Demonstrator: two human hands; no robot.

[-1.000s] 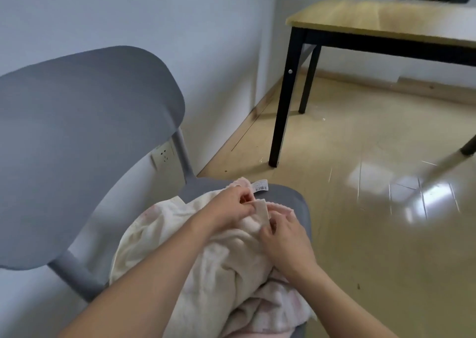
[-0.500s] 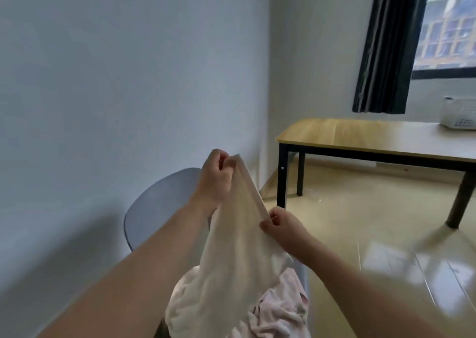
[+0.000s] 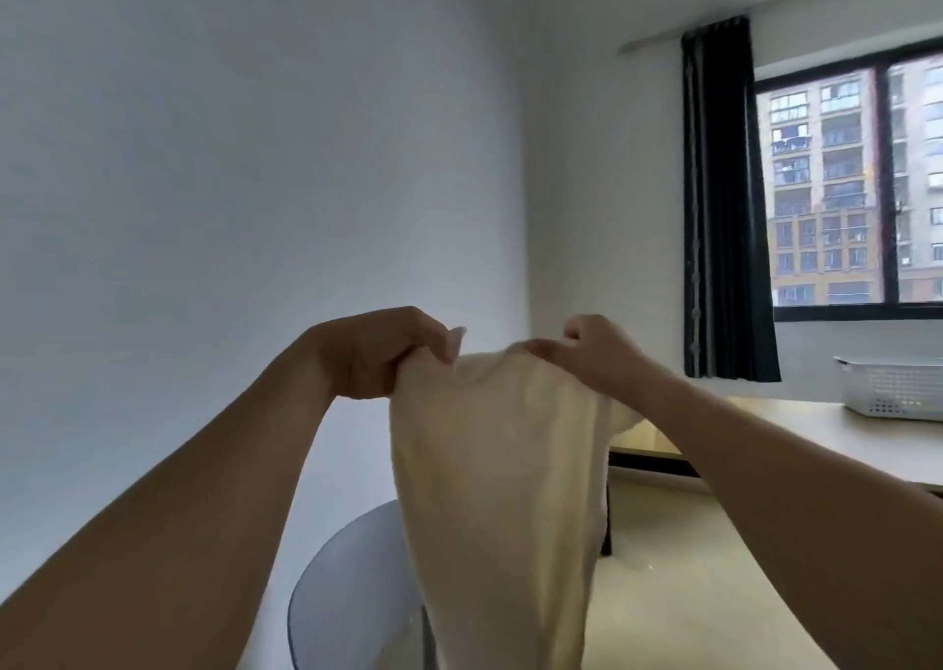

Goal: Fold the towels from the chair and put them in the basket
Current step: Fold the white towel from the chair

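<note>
A cream towel (image 3: 500, 491) hangs in the air in front of me, held up by its top edge. My left hand (image 3: 377, 353) pinches the top left corner and my right hand (image 3: 597, 348) grips the top edge a short way to the right. The cloth drops down past the grey chair (image 3: 352, 582), whose backrest shows at the bottom; its seat and any other towels are hidden. A white slotted basket (image 3: 890, 386) stands on the wooden table (image 3: 796, 434) at the far right.
A bare white wall fills the left side and meets another wall in a corner ahead. A dark curtain (image 3: 724, 200) hangs beside a window (image 3: 857, 184) on the right. Shiny pale floor (image 3: 678, 598) lies below the table.
Both hands have lifted the cream towel from the chair seat up to chest height and moved apart along its top edge. My view has tilted upward, bringing the window and basket into sight.
</note>
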